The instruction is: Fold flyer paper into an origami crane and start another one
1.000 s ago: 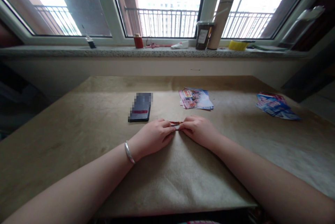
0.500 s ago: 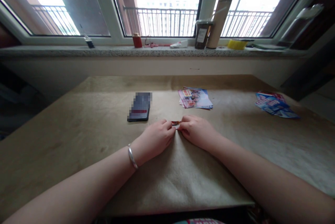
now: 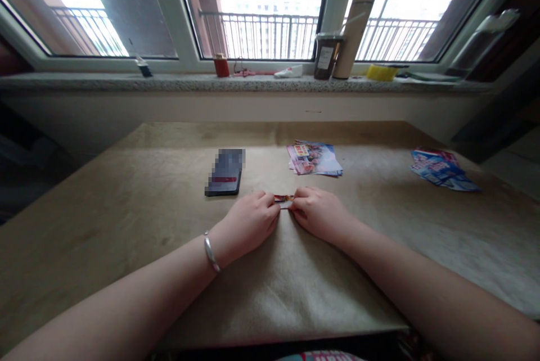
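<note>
My left hand (image 3: 253, 217) and my right hand (image 3: 316, 212) rest on the table with curled fingers, a narrow gap between them. Both pinch a small folded piece of printed paper (image 3: 284, 199), white with a colourful strip along its far edge. Most of the paper is hidden under the fingers. Just beyond my left hand lies a dark phone (image 3: 225, 172), its screen blurred out. Past my right hand is a loose stack of printed paper sheets (image 3: 316, 158), pink, white and blue.
Blue and red printed papers (image 3: 445, 170) lie fanned at the right of the cloth-covered table (image 3: 105, 226). On the stone windowsill (image 3: 177, 82) stand a red container (image 3: 220, 66), a dark jar (image 3: 327, 57), a tall tan cylinder (image 3: 356, 32) and a yellow tape roll (image 3: 382, 72).
My hands have moved slightly apart along the folded paper, so a little more of it shows between them. Everything else stays in place.
</note>
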Tool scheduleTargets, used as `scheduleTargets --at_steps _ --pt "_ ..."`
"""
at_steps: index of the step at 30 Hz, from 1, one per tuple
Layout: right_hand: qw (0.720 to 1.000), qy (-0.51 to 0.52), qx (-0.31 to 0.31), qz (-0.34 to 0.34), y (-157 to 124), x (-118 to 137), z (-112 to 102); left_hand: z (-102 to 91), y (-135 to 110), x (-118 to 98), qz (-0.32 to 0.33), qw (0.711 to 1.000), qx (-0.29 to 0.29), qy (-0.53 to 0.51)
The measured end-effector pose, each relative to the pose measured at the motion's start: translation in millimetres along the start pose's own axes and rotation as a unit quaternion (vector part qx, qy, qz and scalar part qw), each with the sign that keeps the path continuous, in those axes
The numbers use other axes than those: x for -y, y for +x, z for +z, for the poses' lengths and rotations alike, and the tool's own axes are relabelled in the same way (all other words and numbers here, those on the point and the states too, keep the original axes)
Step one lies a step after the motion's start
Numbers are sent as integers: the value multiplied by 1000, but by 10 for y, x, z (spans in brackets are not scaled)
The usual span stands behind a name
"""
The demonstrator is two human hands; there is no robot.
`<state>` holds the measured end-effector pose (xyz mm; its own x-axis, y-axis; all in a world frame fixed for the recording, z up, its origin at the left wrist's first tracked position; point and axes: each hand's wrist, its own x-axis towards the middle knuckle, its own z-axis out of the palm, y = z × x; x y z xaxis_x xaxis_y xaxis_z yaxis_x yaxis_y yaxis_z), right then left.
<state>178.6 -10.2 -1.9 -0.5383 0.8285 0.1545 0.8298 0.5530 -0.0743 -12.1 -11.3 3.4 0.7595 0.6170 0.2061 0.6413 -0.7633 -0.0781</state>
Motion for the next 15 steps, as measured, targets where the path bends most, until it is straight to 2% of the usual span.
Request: scheduleTargets --at_steps 5,9,15 --pt "1000 12 14 11 -21 -29 -47 12 -18 84 -6 999 -7 -33" --pt "1000 21 0 13 -38 -46 -20 -1 -45 158 14 999 -6 -41" --pt "999 29 0 20 -44 -28 -28 -26 -32 82 11 1000 -1 -6"
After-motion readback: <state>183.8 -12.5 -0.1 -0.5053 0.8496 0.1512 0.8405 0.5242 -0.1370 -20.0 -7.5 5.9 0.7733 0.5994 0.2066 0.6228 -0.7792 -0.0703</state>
